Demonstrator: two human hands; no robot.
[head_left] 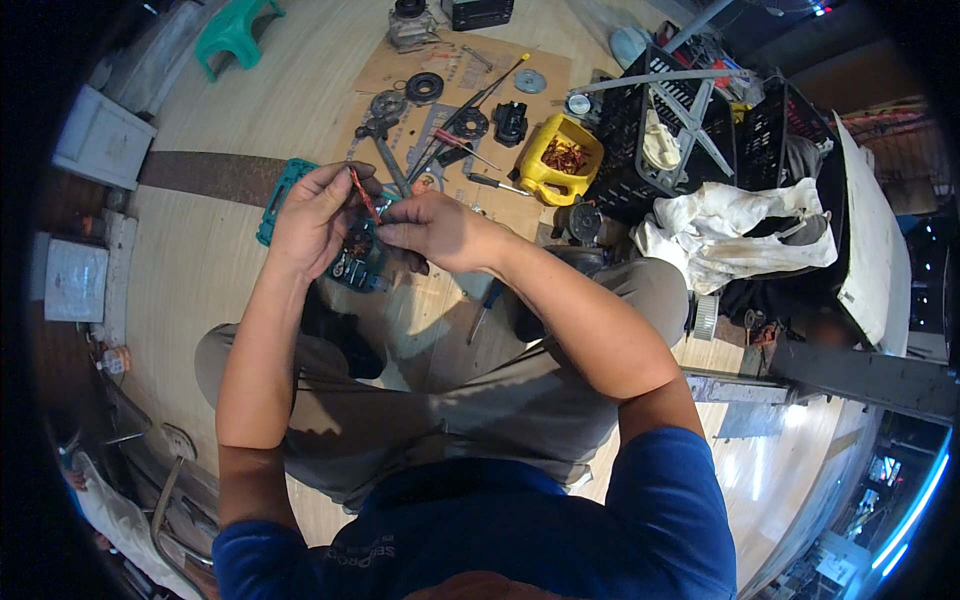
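A thin, copper-red twisted strip [363,191] slants between my two hands; its exact kind is hard to make out. My left hand [318,212] pinches its upper end between thumb and fingers. At the lower end, the thumb and fingers of my right hand [432,228] close on it. Below them lies a teal tool case [275,207] with metal sockets [348,266] in it, partly hidden by my hands. Just beyond is a hammer [392,160]. To the right stands a yellow cut-open jug [540,188] holding many copper-red scraps [566,156].
Cardboard [385,70] on the floor carries a black ring [425,88], a red-handled screwdriver [458,141], a black-handled screwdriver [490,182] and metal parts. Black crates [622,150] and a white cloth [720,240] are at right. A green stool [232,38] stands far left.
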